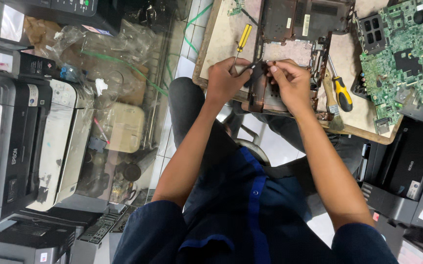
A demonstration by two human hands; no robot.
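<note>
Both hands, left hand (226,80) and right hand (292,83), pinch a small dark part (257,72) between them at the near edge of the opened laptop base (289,49) on the desk (221,44). A slipped pinch could drop it off the edge. Beyond, 2 screwdrivers (243,41) lie loose; a knock could roll them.

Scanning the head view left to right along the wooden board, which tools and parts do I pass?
Yellow-handled screwdriver → left hand → small dark part held by both hands → right hand → yellow-and-black screwdriver → green circuit board.
</note>
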